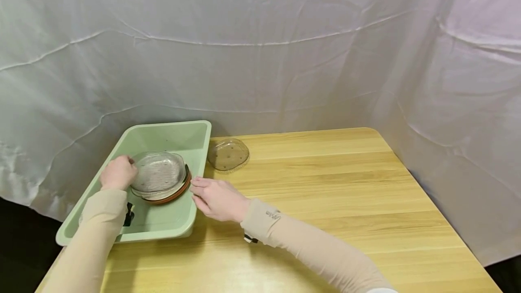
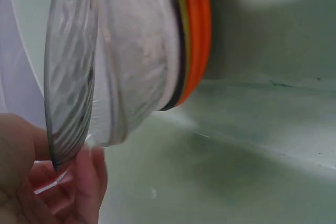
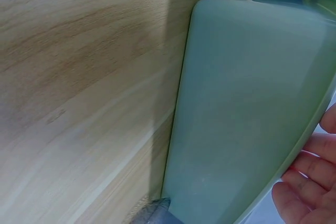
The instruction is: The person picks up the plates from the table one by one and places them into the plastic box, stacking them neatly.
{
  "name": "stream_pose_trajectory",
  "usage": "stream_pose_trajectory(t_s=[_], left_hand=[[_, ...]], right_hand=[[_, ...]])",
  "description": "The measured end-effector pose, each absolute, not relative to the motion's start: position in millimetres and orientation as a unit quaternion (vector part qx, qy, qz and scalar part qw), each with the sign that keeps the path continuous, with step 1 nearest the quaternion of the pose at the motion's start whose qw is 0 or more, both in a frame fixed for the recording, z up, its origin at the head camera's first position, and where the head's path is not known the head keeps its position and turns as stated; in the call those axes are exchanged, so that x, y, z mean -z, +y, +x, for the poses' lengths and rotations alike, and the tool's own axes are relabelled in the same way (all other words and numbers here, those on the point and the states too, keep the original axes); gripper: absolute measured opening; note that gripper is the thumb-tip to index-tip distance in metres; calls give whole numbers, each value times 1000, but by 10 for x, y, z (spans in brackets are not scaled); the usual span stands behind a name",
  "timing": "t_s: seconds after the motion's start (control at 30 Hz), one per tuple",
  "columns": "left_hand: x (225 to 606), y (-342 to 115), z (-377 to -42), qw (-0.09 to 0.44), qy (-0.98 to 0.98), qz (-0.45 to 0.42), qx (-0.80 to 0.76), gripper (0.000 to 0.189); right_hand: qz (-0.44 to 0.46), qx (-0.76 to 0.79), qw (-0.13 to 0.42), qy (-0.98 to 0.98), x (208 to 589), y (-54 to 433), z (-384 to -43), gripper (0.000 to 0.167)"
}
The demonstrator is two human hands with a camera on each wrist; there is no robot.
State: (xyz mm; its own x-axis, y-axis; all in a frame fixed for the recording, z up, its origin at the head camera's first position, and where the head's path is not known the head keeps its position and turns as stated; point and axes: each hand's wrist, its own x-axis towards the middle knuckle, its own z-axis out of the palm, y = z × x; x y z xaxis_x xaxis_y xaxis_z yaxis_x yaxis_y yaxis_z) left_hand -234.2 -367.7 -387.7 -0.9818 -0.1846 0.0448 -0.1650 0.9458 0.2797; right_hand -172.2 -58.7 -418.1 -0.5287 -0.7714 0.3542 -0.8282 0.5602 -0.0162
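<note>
A clear ribbed glass plate [image 1: 158, 171] lies uppermost over a stack of plates in the light green basin [image 1: 179, 134]. My left hand [image 1: 119, 173] pinches its left edge between thumb and fingers. In the left wrist view this plate [image 2: 72, 72] tilts up, its held edge apart from the pale plates [image 2: 142, 45] beneath. Orange plates [image 2: 197, 40] form the bottom of the stack, under a dark-rimmed one. My right hand [image 1: 220, 199] is at the basin's right rim, fingers lying loosely against it; the right wrist view shows them beyond the rim, partly cut off.
Right of the basin, near the table's back edge, lies another clear glass plate [image 1: 229, 153]. The wooden table [image 1: 317, 202] extends to the right. Pale curtains [image 1: 260, 76] hang behind and along the right side.
</note>
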Motion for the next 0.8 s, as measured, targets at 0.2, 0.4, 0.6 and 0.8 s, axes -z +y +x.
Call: stream_pose_trajectory(t_s=[0.2,0.4,0.6,0.8], left_hand=[[3933,-3709,-2367,43,-986,100,123,40],[4003,-3725,-2382,21,-984,128,125,42],[4027,-3735,-2385,8,-981,134,139,46],[4008,-3734,-2377,-47,-977,137,159,50]], right_hand=[[462,-90,155,-868,4177,-593,-1720,37],[464,-91,159,-867,4179,-596,-1708,36],[462,-92,157,-868,4180,-598,-1704,36],[460,-96,146,-871,4157,-599,-1686,36]])
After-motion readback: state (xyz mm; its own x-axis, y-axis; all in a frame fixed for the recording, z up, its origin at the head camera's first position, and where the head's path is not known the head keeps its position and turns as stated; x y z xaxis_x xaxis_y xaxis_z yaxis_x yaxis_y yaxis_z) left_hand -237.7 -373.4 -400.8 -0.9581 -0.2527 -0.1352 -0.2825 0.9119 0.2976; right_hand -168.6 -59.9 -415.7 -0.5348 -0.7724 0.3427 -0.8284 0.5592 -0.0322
